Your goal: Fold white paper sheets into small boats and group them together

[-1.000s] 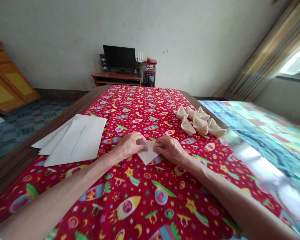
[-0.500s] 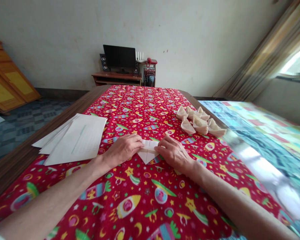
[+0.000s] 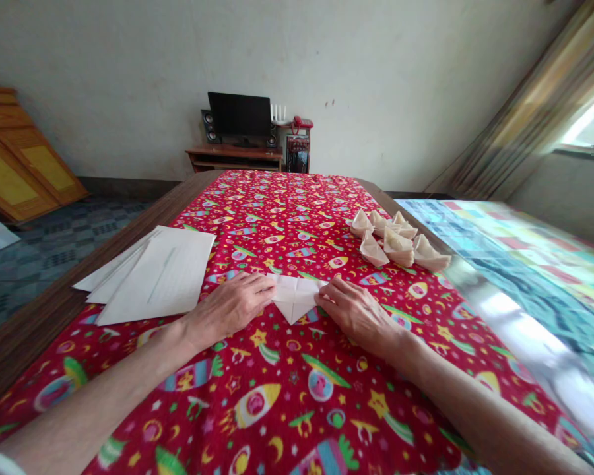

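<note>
A sheet of white folded paper [image 3: 294, 294] lies on the red patterned tablecloth [image 3: 257, 369], its lower part coming to a point toward me and a crease running down its middle. My left hand [image 3: 241, 300] grips the paper's left end, fingers pressed together. At the right end, my right hand [image 3: 352, 305] pinches the paper between thumb and fingers. Both hands rest low on the cloth, and parts of the paper's ends are hidden under the fingers.
Left of my hands lie several overlapping white paper sheets [image 3: 164, 277]. Several folded paper boats [image 3: 398, 243] stand grouped at the right. Beyond the table are a monitor [image 3: 240, 119] and a red telephone [image 3: 303, 123]. A bed [image 3: 525, 264] adjoins the right side.
My hands have moved apart slightly, the left one leftward and the right one rightward. More of the folded paper's upper band shows between them.
</note>
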A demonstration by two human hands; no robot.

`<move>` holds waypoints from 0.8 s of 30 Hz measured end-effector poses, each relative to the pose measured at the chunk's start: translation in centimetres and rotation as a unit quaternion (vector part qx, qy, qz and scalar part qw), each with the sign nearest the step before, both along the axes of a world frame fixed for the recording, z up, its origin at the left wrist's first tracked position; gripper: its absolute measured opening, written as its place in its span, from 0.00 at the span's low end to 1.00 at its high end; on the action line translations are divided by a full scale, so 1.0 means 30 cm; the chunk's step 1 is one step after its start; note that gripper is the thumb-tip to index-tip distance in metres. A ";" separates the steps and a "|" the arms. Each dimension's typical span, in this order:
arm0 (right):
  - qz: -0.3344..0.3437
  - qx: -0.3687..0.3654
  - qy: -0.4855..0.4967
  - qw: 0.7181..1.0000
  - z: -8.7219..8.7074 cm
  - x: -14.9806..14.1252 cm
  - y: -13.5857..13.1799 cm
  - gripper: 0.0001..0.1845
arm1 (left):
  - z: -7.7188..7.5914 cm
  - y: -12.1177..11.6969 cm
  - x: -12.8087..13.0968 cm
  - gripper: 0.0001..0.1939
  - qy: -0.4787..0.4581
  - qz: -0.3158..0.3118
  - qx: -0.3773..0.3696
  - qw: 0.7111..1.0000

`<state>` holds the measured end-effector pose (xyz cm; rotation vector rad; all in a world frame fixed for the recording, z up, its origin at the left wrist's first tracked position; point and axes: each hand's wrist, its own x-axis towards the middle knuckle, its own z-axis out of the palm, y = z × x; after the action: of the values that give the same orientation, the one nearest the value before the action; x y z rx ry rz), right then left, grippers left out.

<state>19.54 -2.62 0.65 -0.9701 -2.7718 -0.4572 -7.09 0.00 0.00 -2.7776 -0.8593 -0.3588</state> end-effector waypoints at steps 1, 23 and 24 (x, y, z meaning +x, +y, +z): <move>-0.004 0.005 -0.003 1.000 0.000 0.001 -0.003 0.13 | -0.008 0.000 -0.004 0.10 -0.009 -0.001 0.001 1.000; -0.016 -0.098 0.070 0.993 -0.039 0.043 -0.064 0.24 | -0.018 -0.084 0.069 0.24 0.002 0.014 -0.121 0.993; -0.013 -0.096 0.074 0.993 -0.039 0.048 -0.066 0.23 | -0.019 -0.084 0.060 0.24 0.000 0.018 -0.119 0.993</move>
<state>20.98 -4.60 -0.51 -1.0353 -2.7081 -0.1168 -5.29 -2.53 -0.58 -2.9738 -1.0113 -0.2655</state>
